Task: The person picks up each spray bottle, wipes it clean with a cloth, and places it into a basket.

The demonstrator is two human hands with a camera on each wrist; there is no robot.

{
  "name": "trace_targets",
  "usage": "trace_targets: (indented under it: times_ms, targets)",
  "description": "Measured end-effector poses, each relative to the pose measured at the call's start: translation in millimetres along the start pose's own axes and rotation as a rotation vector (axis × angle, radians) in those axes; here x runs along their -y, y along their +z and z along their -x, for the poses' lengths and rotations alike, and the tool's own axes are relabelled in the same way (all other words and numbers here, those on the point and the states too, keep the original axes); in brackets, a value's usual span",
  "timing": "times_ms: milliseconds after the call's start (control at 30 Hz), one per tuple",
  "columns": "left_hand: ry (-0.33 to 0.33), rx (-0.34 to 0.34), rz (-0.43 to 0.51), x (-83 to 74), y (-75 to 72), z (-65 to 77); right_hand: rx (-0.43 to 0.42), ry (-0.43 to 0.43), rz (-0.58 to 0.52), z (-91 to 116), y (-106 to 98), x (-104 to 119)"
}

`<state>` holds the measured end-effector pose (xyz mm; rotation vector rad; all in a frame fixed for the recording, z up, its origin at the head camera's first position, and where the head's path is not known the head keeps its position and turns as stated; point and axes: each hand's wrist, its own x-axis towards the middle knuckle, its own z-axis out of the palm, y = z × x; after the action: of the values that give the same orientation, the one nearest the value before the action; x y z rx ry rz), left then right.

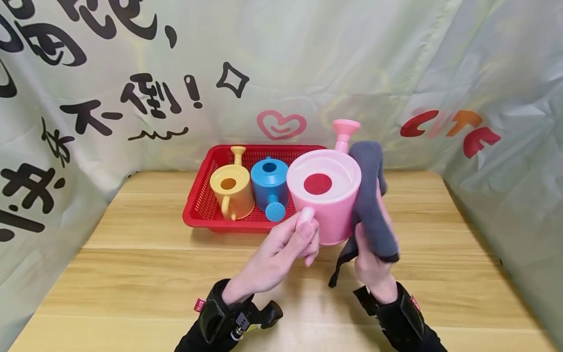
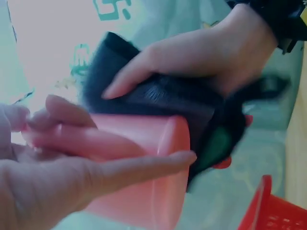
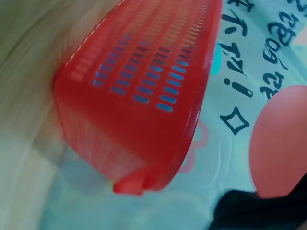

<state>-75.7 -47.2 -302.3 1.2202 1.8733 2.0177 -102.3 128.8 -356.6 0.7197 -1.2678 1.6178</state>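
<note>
My left hand [image 1: 281,249] grips the handle of a pink watering can [image 1: 336,215], held up over the table with its spout pointing away. A dark grey cloth [image 1: 371,205] with a black edge strip is in my right hand [image 1: 374,264], laid along the can's right side. In the left wrist view the cloth [image 2: 163,96] lies against the pink can [image 2: 139,191], with the right thumb on top of it. The right wrist view catches only the can's pink base [image 3: 280,139] and a dark piece of cloth [image 3: 249,208].
Behind the hands, a red plastic basket [image 1: 200,220] stands on the wooden table [image 1: 145,274]. Inside it are a yellow watering can [image 1: 242,195] and a blue watering can [image 1: 269,188]. A pale printed curtain [image 1: 352,73] hangs at the back and sides.
</note>
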Motion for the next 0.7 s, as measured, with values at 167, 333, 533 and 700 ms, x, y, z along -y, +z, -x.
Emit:
trace_targets:
  times_ms: [167,333,533,700]
  targets:
    - [0.089,0.131,0.089,-1.2,-14.8,0.4,-0.205,0.27,-0.258,-1,-4,5]
    - [0.211,0.262,0.224,4.2,-28.0,-5.0,-0.282,0.547,-0.392,-12,-4,17]
    - [0.278,0.304,0.422,14.4,-33.0,-10.9,-0.243,0.789,-0.395,-21,-10,25]
    - [0.198,0.173,0.436,18.4,-34.2,-9.8,-0.263,0.821,-0.435,-23,-12,24]
